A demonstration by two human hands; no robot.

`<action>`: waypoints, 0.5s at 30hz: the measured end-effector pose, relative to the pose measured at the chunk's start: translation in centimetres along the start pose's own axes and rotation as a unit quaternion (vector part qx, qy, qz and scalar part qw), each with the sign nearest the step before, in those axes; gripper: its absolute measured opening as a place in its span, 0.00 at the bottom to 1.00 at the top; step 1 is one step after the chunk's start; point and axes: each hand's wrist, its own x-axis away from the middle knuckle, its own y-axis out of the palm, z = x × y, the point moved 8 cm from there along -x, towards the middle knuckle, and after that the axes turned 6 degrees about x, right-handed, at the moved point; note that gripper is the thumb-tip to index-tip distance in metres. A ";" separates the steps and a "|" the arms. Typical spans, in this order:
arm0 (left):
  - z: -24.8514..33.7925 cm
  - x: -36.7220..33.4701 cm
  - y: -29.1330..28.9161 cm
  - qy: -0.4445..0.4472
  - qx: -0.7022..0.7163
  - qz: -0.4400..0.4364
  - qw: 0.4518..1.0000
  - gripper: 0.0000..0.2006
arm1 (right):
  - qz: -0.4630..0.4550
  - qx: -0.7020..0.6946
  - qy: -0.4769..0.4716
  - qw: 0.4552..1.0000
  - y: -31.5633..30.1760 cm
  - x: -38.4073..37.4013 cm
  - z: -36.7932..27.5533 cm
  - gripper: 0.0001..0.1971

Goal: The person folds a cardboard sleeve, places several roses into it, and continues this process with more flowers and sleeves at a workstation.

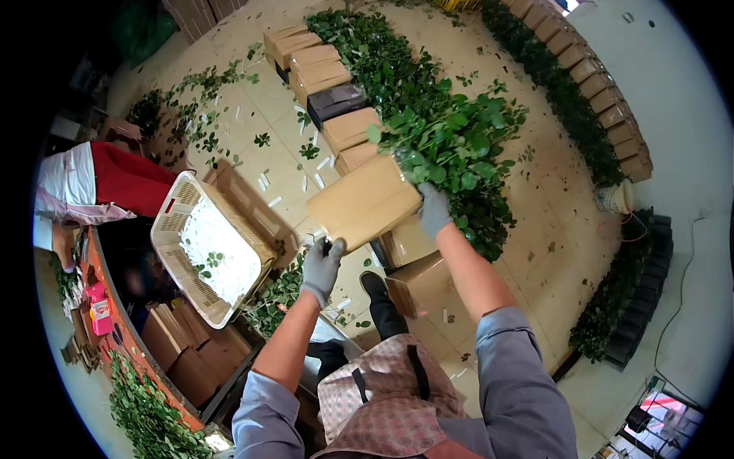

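A leafy green bundle (466,141) wrapped at one end in brown cardboard (363,200) is held up in front of me with both hands. My left hand (321,266), in a grey glove, grips the near left corner of the cardboard, thumb at its edge. At the wrap's right end, where the leaves come out, my right hand (434,210), also gloved in grey, has hold of the bundle; its fingers are partly hidden beneath. Under and beyond it, a row of similar bundles lies on the floor, with brown wraps (317,69) and a black wrap (336,101).
A white plastic basket (170,229) with white pieces inside stands at left. Beside it is an orange-edged bench (141,356) with a pink device (99,310); a person in a red apron (130,182) is there. More wrapped bundles (592,80) line the right wall. Leaves litter the floor.
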 end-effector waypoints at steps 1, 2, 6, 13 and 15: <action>-0.1 0.0 0.7 -0.028 -0.027 -0.012 0.999 0.25 | 0.013 -0.005 0.018 1.000 -1.2 -0.4 0.9 0.21; -0.4 0.1 1.2 -0.048 -0.016 -0.014 0.999 0.21 | 0.002 -0.018 0.034 0.999 -2.1 -0.5 1.9 0.19; -1.0 -10.7 7.6 0.057 -0.046 0.058 0.996 0.19 | -0.038 -0.039 0.031 0.998 -3.9 -11.9 1.9 0.13; -13.1 -15.0 9.9 -0.027 -0.285 0.058 0.956 0.11 | 0.023 0.529 0.059 0.847 -7.0 -14.8 12.1 0.26; -15.8 -15.2 10.6 -0.031 -0.233 0.025 0.972 0.08 | 0.086 0.558 0.096 0.820 -7.5 -11.9 9.9 0.30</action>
